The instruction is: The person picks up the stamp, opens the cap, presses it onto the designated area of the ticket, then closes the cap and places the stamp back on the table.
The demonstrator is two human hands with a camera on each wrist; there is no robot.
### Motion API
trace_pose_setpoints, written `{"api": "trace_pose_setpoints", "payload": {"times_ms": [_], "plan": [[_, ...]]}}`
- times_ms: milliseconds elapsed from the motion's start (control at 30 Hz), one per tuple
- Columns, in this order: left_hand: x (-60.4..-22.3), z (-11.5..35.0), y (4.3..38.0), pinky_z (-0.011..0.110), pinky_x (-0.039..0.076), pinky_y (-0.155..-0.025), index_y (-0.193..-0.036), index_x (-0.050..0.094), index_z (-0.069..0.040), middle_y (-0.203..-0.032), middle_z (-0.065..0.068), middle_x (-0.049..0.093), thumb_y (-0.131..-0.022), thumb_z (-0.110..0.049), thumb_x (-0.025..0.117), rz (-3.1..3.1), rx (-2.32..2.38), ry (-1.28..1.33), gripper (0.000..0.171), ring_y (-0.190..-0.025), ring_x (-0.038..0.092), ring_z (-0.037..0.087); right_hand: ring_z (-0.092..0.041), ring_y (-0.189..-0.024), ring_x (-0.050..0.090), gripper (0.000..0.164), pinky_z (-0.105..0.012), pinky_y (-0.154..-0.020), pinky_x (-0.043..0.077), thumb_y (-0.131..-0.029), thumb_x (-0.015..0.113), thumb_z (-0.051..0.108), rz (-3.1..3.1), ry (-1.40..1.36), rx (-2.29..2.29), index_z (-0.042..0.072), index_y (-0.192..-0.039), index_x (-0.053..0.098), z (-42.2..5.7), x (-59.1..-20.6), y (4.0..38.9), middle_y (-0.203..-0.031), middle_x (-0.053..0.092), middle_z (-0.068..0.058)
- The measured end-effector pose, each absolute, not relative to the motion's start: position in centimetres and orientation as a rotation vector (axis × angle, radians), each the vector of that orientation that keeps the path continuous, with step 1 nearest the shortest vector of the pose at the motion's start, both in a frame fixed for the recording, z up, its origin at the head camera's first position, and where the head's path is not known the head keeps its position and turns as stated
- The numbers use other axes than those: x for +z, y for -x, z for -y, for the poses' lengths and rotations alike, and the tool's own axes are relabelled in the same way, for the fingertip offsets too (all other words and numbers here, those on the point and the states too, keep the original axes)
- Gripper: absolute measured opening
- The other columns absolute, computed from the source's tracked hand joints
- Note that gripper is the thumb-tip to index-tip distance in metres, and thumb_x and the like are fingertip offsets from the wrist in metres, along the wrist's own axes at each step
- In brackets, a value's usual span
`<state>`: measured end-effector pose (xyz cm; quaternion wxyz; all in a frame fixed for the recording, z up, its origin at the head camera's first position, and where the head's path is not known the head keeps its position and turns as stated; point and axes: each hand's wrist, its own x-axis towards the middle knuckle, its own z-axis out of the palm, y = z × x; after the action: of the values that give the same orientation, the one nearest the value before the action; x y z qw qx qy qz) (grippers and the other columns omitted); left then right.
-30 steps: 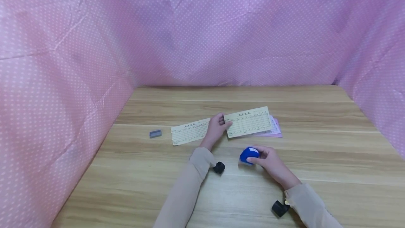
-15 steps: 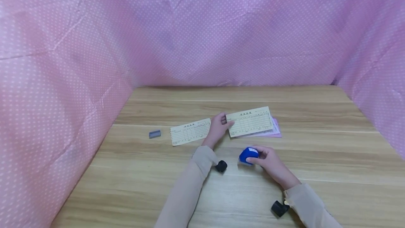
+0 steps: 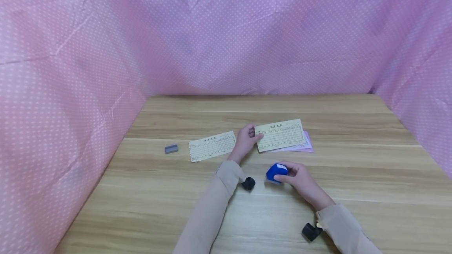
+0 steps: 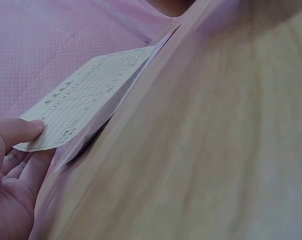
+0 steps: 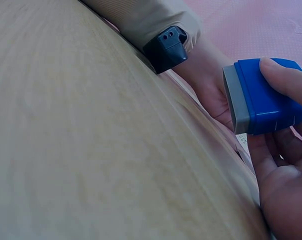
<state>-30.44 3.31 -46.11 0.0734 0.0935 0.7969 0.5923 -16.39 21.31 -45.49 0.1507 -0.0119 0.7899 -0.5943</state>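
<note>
My left hand (image 3: 245,141) pinches the left edge of a printed pale-yellow form (image 3: 280,136), thumb on top and fingers beneath. In the left wrist view the held edge of this form (image 4: 86,100) is raised off the sheets under it. Those sheets, lilac and white (image 3: 306,145), stick out at its lower right. A second yellow form (image 3: 212,146) lies flat, left of that hand. Nearer the front, my right hand (image 3: 300,179) grips a blue stamp (image 3: 277,173) between thumb and fingers. The right wrist view shows the stamp's grey base (image 5: 236,100) facing left.
A small grey cap-like tray (image 3: 171,149) lies on the wooden table (image 3: 159,195) at the left. Black wrist cameras (image 3: 248,184) hang by both sleeves. Pink dotted cloth (image 3: 226,34) stands behind the table and along its sides.
My left hand has shifted slightly right together with the edge of the yellow form it pinches. The right hand with the blue stamp has stayed almost in place.
</note>
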Motion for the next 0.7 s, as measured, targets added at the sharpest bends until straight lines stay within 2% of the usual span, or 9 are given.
{"api": "trace_pose_setpoints", "payload": {"times_ms": [233, 467, 700], "plan": [[-46.32, -3.45, 30.61, 0.032, 0.051, -0.098, -0.127, 0.058, -0.003, -0.124, 0.016, 0.064, -0.089, -0.013, 0.069, -2.408, 1.753, -0.284, 0.041, -0.115, 0.063, 0.026, -0.029, -0.122, 0.058, 0.053, -0.036, -0.101, 0.05, -0.088, 0.071, 0.029, -2.271, 0.033, -1.707, 0.002, -0.132, 0.056, -21.28, -45.4, 16.41, -0.132, 0.059, -0.019], [-46.24, -3.57, 30.59, 0.033, 0.052, -0.097, -0.118, 0.06, -0.001, -0.119, 0.018, 0.066, -0.088, -0.013, 0.071, -2.409, 1.722, -0.3, 0.035, -0.112, 0.063, 0.028, -0.029, -0.122, 0.058, 0.053, -0.033, -0.1, 0.05, -0.089, 0.07, 0.027, -2.258, 0.046, -1.721, 0.002, -0.132, 0.056, -21.36, -45.46, 16.38, -0.133, 0.059, -0.019], [-46.23, -3.63, 30.56, 0.029, 0.052, -0.095, -0.122, 0.059, 0.001, -0.118, 0.017, 0.067, -0.088, -0.015, 0.07, -2.411, 1.704, -0.332, 0.039, -0.11, 0.064, 0.027, -0.029, -0.123, 0.057, 0.053, -0.032, -0.1, 0.05, -0.089, 0.07, 0.028, -2.248, 0.058, -1.727, 0.002, -0.132, 0.056, -21.39, -45.39, 16.36, -0.133, 0.059, -0.019]]}}
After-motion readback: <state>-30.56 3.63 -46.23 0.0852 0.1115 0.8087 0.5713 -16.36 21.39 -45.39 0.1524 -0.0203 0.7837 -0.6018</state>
